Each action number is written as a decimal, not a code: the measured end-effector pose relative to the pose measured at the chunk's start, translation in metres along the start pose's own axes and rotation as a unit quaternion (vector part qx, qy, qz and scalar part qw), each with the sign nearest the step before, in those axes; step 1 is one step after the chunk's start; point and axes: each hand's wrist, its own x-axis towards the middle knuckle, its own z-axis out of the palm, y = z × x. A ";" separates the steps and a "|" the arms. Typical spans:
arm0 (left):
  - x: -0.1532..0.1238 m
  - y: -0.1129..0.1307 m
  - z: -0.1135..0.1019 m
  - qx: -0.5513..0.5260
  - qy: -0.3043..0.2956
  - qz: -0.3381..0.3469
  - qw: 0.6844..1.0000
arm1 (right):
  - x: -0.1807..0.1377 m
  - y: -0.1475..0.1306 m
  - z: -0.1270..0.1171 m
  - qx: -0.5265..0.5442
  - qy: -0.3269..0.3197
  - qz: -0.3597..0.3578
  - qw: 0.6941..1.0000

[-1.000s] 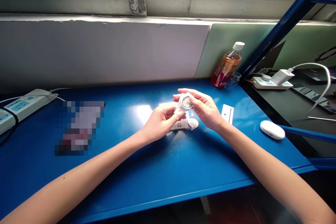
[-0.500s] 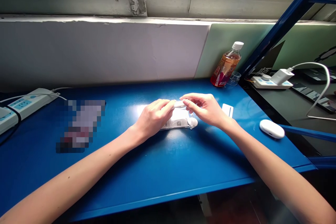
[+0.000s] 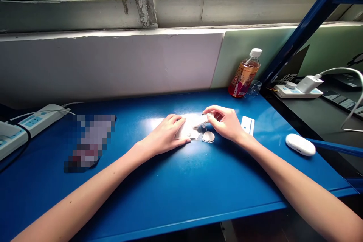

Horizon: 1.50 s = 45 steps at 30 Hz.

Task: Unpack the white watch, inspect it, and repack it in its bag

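On the blue table [image 3: 176, 189], a white printed packet [image 3: 187, 130] lies flat, its left part covered by my left hand [image 3: 163, 134]. The fingers are at its far side and the thumb at its near edge, holding it down. My right hand [image 3: 225, 121] pinches a small white flat piece [image 3: 200, 121] between thumb and fingers, tilted just above the packet's right end. I cannot make out what kind of piece it is. Close below it lies a round white disc with a beaded-looking rim [image 3: 208, 137], beside some clear plastic.
A white card [image 3: 247, 125] lies right of my right hand, and a white rounded case [image 3: 300, 144] farther right. A drink bottle [image 3: 245, 73] and clear cup [image 3: 254, 87] stand at the back. Power strips [image 3: 34, 121] and a blurred-out flat item [image 3: 92, 140] lie left.
My left hand has gone from holding a white piece up to pressing on the packet. My right hand now holds a white piece, slightly farther right. The view has tilted up a little.
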 end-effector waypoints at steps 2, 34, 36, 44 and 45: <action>0.001 -0.007 0.002 0.000 0.007 0.005 1.000 | 0.000 0.002 0.000 -0.036 0.005 0.002 0.999; -0.001 -0.018 0.015 -0.002 0.062 0.025 0.998 | -0.005 0.011 0.005 -0.234 -0.132 -0.041 0.962; -0.001 -0.018 0.016 0.012 0.073 0.032 0.997 | -0.004 0.011 -0.001 -0.246 -0.106 -0.049 0.962; 0.000 -0.018 0.017 0.036 0.092 0.041 0.994 | 0.000 0.019 -0.011 -0.185 -0.133 -0.165 0.960; 0.000 -0.018 0.017 0.038 0.091 0.041 0.994 | -0.001 0.019 -0.008 -0.176 -0.134 -0.171 0.960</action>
